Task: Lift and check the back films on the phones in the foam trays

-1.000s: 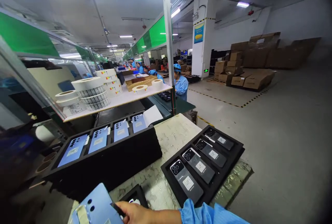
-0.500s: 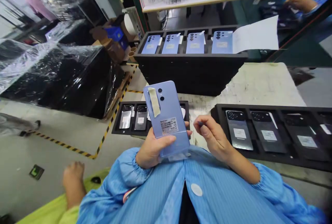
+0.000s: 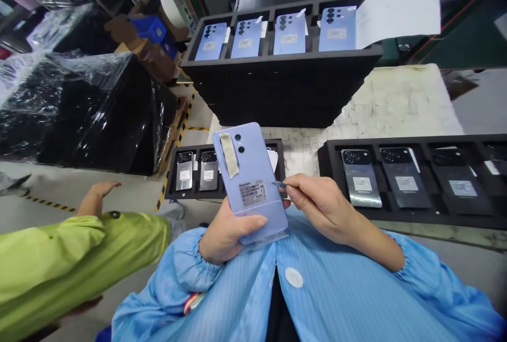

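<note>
Wrapped round the lower left side of a light-blue smartphone (image 3: 257, 157) is my left hand (image 3: 229, 228). The phone's back faces me, with a strip of pale tape (image 3: 228, 156) beside two camera lenses and a printed label (image 3: 253, 193) lower down. My right hand (image 3: 322, 202) pinches a small, thin, dark pointed piece (image 3: 280, 185) whose exact kind I cannot make out. Its tip is at the phone's right edge, beside the label. Clear film sticks out at the phone's bottom end.
Behind, a tall stack of black foam trays (image 3: 273, 85) holds several blue phones, with a white sheet (image 3: 400, 6) on its right. Dark phones lie in a right tray (image 3: 431, 215) and a small left tray (image 3: 171, 186). A co-worker's green sleeve (image 3: 79, 257) reaches in at left.
My right hand has moved left and brought the thin piece to the phone's edge. The co-worker's green sleeve reaches further into view. My view has tilted downward.
</note>
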`<state>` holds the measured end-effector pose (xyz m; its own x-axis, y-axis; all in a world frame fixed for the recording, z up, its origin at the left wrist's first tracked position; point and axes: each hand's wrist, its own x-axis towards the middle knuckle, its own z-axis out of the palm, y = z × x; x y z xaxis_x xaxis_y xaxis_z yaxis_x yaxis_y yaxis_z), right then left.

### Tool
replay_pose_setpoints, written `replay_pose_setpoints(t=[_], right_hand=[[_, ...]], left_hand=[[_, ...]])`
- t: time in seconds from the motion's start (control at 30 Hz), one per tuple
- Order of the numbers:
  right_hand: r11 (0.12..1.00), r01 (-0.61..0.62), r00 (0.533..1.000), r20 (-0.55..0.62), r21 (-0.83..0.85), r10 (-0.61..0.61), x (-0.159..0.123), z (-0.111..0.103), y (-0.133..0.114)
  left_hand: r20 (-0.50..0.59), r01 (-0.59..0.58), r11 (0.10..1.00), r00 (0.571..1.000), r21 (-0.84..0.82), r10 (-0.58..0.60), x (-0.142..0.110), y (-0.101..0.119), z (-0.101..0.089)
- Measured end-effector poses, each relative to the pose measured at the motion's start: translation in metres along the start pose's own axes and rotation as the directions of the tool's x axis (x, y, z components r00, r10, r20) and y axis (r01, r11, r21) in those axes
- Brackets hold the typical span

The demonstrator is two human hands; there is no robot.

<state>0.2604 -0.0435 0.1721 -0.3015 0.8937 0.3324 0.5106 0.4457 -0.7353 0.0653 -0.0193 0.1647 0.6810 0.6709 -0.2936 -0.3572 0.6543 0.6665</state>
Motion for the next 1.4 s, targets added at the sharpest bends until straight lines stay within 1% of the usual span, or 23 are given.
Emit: replay_pose_setpoints(t=[0.13, 0.3, 0.43, 0.5, 0.67, 0.87, 1.17, 1.4], right_hand=[[0.997, -0.011, 1.000, 0.019, -0.081, 0.013, 0.000, -0.002, 0.000], [0.998, -0.051, 0.998, 0.023, -0.046, 0.052, 0.001, -0.002, 0.000], [0.992, -0.122, 0.992, 0.024, -0.037, 0.123, 0.002, 0.001, -0.004], [0.988, -0.140, 0.990, -0.005, -0.071, 0.140, 0.002, 0.004, -0.005], [0.976, -0.134, 0.989, -0.087, -0.172, 0.121, 0.000, 0.012, -0.003], [0.954, -0.210, 0.976, -0.102, -0.212, 0.193, -0.004, 0.015, 0.000], [0.949, -0.199, 0.977, -0.127, -0.243, 0.173, -0.006, 0.013, 0.002], [0.944, -0.186, 0.978, -0.141, -0.274, 0.151, -0.005, 0.014, 0.002]], left_hand=[[-0.073, -0.001, 1.000, 0.997, 0.026, 0.002, -0.001, -0.001, -0.002], [-0.074, 0.027, 1.000, 0.997, 0.015, -0.026, -0.005, 0.001, 0.000], [-0.064, 0.047, 0.999, 0.997, 0.011, -0.046, -0.008, 0.000, 0.001], [-0.057, 0.047, 0.998, 0.997, 0.037, -0.044, -0.009, -0.002, -0.001], [-0.045, 0.075, 0.992, 0.996, 0.096, -0.071, -0.008, -0.004, -0.003], [-0.096, 0.095, 0.989, 0.992, 0.115, -0.084, -0.005, -0.001, 0.007], [-0.133, 0.122, 0.981, 0.986, 0.149, -0.103, -0.004, -0.001, 0.014], [-0.155, 0.101, 0.984, 0.985, 0.148, -0.077, -0.003, -0.002, 0.016]])
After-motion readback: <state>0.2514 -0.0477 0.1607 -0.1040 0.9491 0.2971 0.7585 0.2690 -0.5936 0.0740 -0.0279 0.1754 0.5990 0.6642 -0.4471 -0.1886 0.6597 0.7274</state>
